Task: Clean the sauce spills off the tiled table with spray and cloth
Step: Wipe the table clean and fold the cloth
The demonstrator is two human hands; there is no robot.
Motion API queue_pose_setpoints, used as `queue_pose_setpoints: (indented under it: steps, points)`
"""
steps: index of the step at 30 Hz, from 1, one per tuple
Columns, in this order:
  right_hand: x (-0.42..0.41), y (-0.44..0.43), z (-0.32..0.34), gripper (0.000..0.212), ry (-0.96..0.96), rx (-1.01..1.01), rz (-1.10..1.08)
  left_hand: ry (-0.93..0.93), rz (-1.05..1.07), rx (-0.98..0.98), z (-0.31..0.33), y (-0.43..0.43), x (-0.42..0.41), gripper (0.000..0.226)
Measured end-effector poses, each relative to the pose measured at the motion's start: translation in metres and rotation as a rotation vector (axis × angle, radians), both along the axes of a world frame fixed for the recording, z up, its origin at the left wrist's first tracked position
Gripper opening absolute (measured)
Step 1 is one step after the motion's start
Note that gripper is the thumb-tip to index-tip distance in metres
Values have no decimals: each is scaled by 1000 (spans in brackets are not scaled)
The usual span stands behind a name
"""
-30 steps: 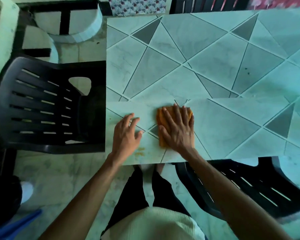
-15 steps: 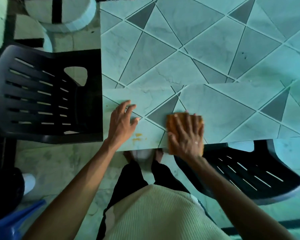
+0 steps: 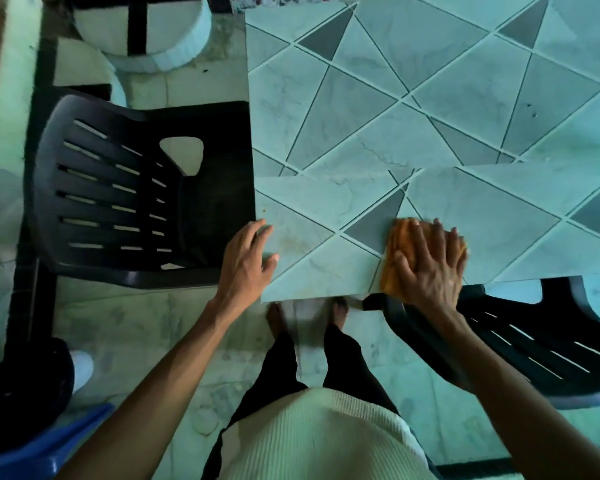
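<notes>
— Fingers on the right, what are they doing?
— The right fingers (image 3: 440,237) lie straight and spread, pressed flat on the orange cloth (image 3: 399,237). None of them curls round it. The right hand (image 3: 430,268) covers most of it.
— Where is the cloth?
— On the tiled table (image 3: 430,98), at its near edge, touching a dark grey triangle tile (image 3: 378,223). A black chair (image 3: 534,344) is tucked in just below.
— And the left?
— The left fingers (image 3: 257,233) are relaxed and hold nothing. The left hand (image 3: 248,261) rests at the table's near left corner, well apart from the cloth.
— Any sauce?
— A faint yellowish smear (image 3: 291,240) just beside the left fingertips, and a small spot (image 3: 264,209) near the left edge.
— Around that?
— A black slatted chair (image 3: 118,188) stands at the table's left side, and there are bare feet (image 3: 278,317) on the floor.
</notes>
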State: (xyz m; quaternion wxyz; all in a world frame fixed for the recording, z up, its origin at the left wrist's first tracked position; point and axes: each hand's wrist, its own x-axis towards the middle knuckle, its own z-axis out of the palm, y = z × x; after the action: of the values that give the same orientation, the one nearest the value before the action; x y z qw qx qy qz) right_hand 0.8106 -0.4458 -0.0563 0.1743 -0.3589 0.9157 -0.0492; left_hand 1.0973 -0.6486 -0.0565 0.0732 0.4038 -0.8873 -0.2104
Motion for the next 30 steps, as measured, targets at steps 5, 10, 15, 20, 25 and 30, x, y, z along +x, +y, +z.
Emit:
queue_pose_setpoints:
  steps: [5, 10, 15, 20, 25, 30]
  points:
    - [77, -53, -6, 76, 69, -19, 83, 40, -22, 37, -3, -4, 9, 58]
    - [155, -81, -5, 71, 88, -63, 311, 27, -78, 44, -5, -10, 12, 58]
    - [150, -48, -4, 69, 54, -43, 299, -17, -83, 17, -5, -12, 16, 61]
    - [116, -112, -10, 71, 30, -60, 179, -44, -52, 8, -6, -8, 15, 61]
    - [67, -236, -13, 71, 16, -110, 144, -53, -2, 55, -9, -1, 14, 63]
    - [52, -272, -12, 73, 43, -128, 192, -10, 38, 67, -11, 1, 11, 69]
